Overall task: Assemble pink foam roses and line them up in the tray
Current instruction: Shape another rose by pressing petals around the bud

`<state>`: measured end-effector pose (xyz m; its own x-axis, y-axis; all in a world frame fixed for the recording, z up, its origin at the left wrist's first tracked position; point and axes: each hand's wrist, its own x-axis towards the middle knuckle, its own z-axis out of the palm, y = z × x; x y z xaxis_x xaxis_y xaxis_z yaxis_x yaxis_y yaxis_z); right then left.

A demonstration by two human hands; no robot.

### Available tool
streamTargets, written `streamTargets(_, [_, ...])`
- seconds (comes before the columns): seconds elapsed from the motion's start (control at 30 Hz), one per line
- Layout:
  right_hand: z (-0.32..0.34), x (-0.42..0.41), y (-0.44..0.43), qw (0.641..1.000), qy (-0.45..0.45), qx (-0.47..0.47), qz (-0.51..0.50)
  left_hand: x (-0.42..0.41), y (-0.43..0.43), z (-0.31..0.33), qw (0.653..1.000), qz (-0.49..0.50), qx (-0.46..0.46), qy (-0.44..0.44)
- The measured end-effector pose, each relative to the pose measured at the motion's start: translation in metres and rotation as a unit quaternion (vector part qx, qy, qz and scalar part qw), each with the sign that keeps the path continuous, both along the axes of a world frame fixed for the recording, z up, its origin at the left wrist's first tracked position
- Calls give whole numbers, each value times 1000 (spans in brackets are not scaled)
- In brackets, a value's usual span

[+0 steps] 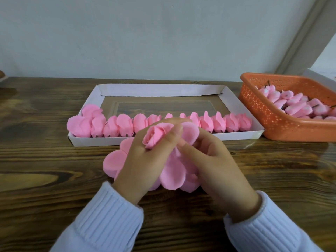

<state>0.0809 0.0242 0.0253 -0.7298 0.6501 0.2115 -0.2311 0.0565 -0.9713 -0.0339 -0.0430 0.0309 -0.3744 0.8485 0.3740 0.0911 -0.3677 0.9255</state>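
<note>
Left hand (145, 160) and right hand (214, 166) bare, pale blue ribbed knit sleeves (101, 220) to the wrists

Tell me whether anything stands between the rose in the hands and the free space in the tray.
Yes. The row of finished roses fills the near side of the tray, directly between the held rose and the bare strip behind it. The rose would likely have to be lifted over that row.

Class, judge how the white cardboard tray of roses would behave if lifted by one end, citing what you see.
The white cardboard tray is probably light: thin folded walls, holding only foam roses. Lifted by one end it would likely sag or twist, being thin card. Pushed, it should slide easily on the glossy wooden table.
</note>
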Motion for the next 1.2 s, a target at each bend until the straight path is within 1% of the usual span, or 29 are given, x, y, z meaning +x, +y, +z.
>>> streamTargets(0.07, [-2,-1,-2,994,-35,68,-78,1,0,-1,999,27,-5,-18])
streamTargets(0.13, [-3,-1,-4,980,-55,133,-140,1,0,-2,999,50,-18,-5])
streamTargets(0.23, [0,0,-3,965,-35,172,-195,1,0,-3,999,38,-24,-12])
streamTargets(0.3, [1,1,-2,964,-17,173,-202,2,0,-4,1000,7,-22,-17])
streamTargets(0.43, [2,2,-4,958,-11,183,-220,4,0,-3,999,-39,-12,3])
streamTargets(0.53, [2,3,-3,947,-13,193,-255,2,1,-6,999,-24,-23,-8])
streamTargets(0.67, [5,2,-7,944,-18,222,-243,1,2,-6,998,29,-35,-44])
streamTargets(0.73, [5,1,-8,939,-15,244,-243,0,3,-6,997,40,-36,-51])
streamTargets(0.83, [4,1,-8,929,-14,258,-264,2,3,-4,998,26,-45,-25])
streamTargets(0.93, [3,1,-7,926,-16,247,-286,6,1,-3,1000,-3,-31,3])
streamTargets(1.07, [1,2,-6,922,-14,241,-302,8,1,-5,997,-22,-21,70])
streamTargets(1.2, [3,3,-7,927,0,243,-284,7,2,-5,998,-31,-17,56])
